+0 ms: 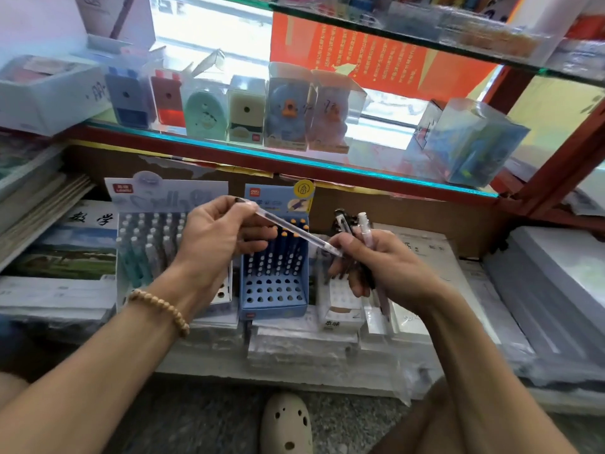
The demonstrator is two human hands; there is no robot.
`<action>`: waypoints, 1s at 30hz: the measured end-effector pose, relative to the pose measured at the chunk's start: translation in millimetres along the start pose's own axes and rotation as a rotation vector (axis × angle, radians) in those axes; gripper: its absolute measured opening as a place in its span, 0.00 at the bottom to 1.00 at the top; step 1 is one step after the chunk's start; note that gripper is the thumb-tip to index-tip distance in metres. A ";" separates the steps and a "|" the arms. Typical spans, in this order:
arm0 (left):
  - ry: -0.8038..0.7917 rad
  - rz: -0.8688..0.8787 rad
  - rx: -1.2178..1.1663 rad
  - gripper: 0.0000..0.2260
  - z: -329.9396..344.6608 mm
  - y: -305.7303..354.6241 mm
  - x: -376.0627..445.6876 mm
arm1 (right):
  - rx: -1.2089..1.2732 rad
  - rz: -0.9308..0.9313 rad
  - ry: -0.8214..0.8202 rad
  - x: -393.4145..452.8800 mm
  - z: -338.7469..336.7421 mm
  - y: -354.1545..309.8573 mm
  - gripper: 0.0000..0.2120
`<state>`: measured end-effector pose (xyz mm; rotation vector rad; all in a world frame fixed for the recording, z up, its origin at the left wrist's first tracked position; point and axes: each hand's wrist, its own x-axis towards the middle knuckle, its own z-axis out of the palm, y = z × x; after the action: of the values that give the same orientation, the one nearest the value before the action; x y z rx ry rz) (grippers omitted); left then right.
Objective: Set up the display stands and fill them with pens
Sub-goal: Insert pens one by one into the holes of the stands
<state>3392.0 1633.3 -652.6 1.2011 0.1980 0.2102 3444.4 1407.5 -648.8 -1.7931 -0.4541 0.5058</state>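
Left hand pinches a clear pen near its dark-tipped end, pen slanting down-right till its other end meets the right hand. Right hand grips a bunch of pens, tops sticking up above the fist, fingers curled round them. Both hands hover over the stands. Blue stand in the middle, back rows filled, front holes bare. White stand to its left, mostly full. Small white box just right of the blue stand. Glass shelf above holds boxed sharpeners
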 end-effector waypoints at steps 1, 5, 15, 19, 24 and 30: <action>0.013 0.004 -0.020 0.06 2.9 1.7 0.9 | 0.069 0.021 0.014 -1.1 -2.3 2.7 0.16; 0.010 0.067 0.049 0.07 21.4 5.9 4.8 | 0.179 0.077 0.210 -4.6 -13.2 6.4 0.16; -0.008 0.028 0.051 0.05 34.7 -8.2 8.2 | -0.007 0.062 0.684 -14.7 -39.9 5.0 0.09; -0.004 -0.047 -0.020 0.06 27.3 -8.7 8.3 | -0.265 0.011 0.784 -11.2 -45.4 15.4 0.04; -0.020 -0.087 -0.027 0.09 21.0 -14.0 9.0 | -0.390 0.047 0.734 -5.4 -44.0 29.4 0.05; -0.027 -0.098 0.013 0.09 9.3 -20.7 6.7 | -0.426 0.126 0.651 7.2 -40.0 40.8 0.05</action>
<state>3402.1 1619.5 -669.0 1.2033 0.2347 0.1074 3474.6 1368.8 -679.0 -2.2721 0.0138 -0.1215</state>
